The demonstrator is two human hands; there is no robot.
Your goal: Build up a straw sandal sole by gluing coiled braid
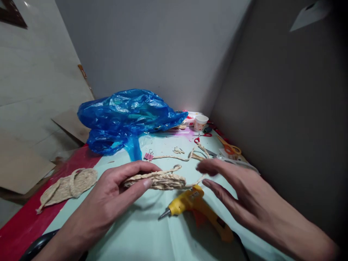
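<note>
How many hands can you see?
2: the left hand holding the straw braid, and the right hand, near the glue gun. No other hands show.

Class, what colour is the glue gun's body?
Yellow; the glue gun shows best in the head view.

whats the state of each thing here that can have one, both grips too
left grip: closed on the braided piece
right grip: open, thumb and fingers apart
braided piece: held by its left end
glue gun: lying down, unheld
sandal: lying flat
blue bag: crumpled
cup: upright
clip: too small to tell if shut
</note>
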